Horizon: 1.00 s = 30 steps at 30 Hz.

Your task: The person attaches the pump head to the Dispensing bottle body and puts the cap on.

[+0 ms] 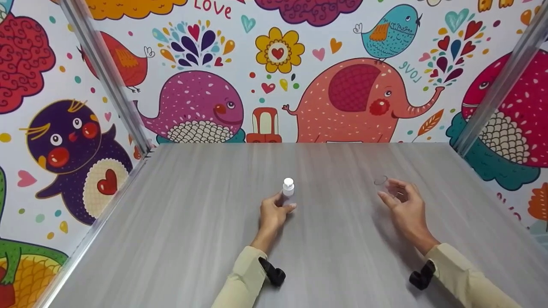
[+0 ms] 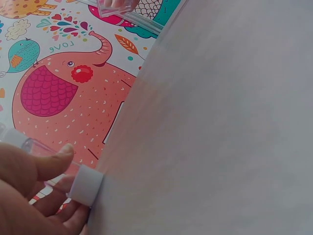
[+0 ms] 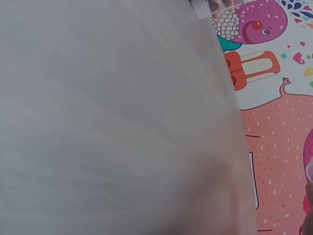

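My left hand [image 1: 274, 214] holds a small clear pump bottle [image 1: 288, 188] upright over the table, thumb on one side and fingers round the other. A white pump top shows at its upper end. In the left wrist view, the bottle's white base [image 2: 87, 186] shows beyond the fingers, below the see-through body. To the right, my right hand [image 1: 406, 205] pinches a clear, hollow cap [image 1: 380, 181] between thumb and fingers, raised above the table. That clear cap [image 2: 115, 7] also shows at the top of the left wrist view. Bottle and cap are well apart.
A grey wood-grain table [image 1: 334, 256] spreads under both hands. Behind it stands a wall [image 1: 261, 51] printed with cartoon animals, with metal corner posts [image 1: 111, 81] at left and right. Black straps with wrist mounts [image 1: 272, 272] sit on both light sleeves.
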{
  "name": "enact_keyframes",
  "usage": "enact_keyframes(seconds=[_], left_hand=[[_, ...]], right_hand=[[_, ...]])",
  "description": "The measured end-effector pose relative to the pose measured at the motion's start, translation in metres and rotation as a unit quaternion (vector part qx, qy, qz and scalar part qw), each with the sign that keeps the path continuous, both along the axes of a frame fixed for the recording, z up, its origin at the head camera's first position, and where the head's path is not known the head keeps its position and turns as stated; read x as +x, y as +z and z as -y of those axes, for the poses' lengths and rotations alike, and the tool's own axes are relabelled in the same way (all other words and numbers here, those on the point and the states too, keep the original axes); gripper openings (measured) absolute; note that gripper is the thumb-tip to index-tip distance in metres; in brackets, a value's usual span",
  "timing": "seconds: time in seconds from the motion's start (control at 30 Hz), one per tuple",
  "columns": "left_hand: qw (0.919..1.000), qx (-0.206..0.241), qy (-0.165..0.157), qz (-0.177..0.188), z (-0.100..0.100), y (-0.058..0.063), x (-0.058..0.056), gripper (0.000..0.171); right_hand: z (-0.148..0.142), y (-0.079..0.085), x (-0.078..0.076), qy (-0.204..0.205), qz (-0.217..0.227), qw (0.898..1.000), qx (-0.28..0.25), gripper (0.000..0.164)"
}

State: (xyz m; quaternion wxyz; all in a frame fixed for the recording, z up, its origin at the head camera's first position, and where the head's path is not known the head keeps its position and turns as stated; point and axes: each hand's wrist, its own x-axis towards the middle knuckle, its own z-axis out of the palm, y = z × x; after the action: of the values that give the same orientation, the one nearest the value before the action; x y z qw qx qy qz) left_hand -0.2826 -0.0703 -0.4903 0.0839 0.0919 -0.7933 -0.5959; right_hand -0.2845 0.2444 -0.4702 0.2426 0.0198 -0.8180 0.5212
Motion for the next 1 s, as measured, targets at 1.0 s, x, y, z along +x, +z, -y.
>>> enact_keyframes(seconds=[1.0], left_hand=[[0.9999, 0.007, -0.002, -0.008, -0.001, 0.0, -0.001, 0.053]], right_hand=[[0.021, 0.017, 0.006, 0.032, -0.028, 0.999, 0.012, 0.042]])
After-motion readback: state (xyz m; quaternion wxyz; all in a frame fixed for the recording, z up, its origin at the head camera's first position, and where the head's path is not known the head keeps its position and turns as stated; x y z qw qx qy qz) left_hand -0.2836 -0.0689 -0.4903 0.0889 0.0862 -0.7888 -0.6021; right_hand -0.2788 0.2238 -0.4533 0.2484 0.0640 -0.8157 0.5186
